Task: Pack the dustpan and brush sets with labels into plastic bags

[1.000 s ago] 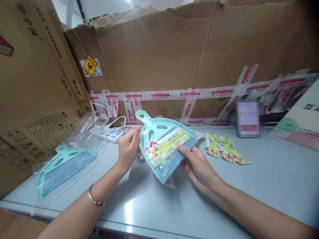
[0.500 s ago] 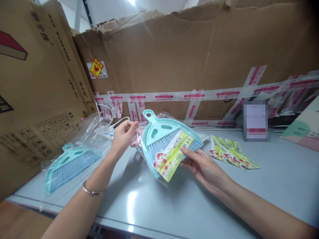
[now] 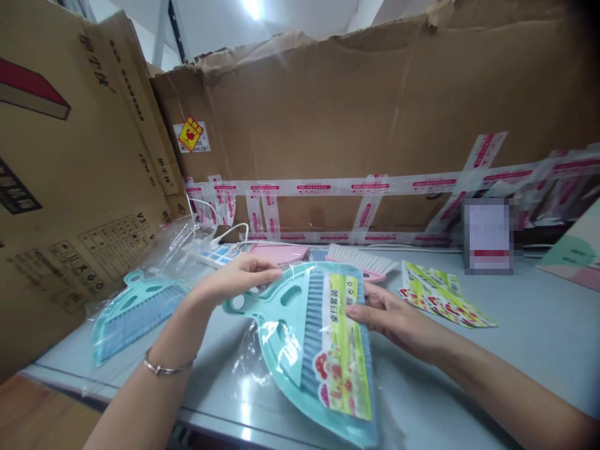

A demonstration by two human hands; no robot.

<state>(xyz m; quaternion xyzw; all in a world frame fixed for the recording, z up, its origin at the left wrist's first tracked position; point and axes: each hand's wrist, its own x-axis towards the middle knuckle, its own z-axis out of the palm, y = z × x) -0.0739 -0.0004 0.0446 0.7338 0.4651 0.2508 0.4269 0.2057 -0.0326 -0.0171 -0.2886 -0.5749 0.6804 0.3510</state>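
Observation:
A turquoise dustpan (image 3: 281, 340) with a blue-bristled brush (image 3: 310, 337) nested in it lies tilted in a clear plastic bag (image 3: 255, 369), its handle pointing left. A green and yellow label card (image 3: 344, 375) with red mushrooms covers part of the bristles. My right hand (image 3: 394, 315) grips the bristle-side edge, thumb on the card and fingers behind. Above the dustpan's handle, my left hand (image 3: 246, 275) is closed with its fingertips at the pan's upper edge, seemingly pinching the bag; the exact contact is partly hidden.
Another bagged turquoise dustpan set (image 3: 135, 312) lies at left. Behind my hands are a pink dustpan (image 3: 281, 252) and a pink brush with pale bristles (image 3: 360, 259). More label cards (image 3: 443, 294) lie at right. Cardboard boxes (image 3: 328, 125) wall the back and left of the grey table (image 3: 435, 400).
The dustpan set has come lower and nearer and turned, so its handle now points left instead of up. Both hands moved with it; the pink dustpan and brush behind now show.

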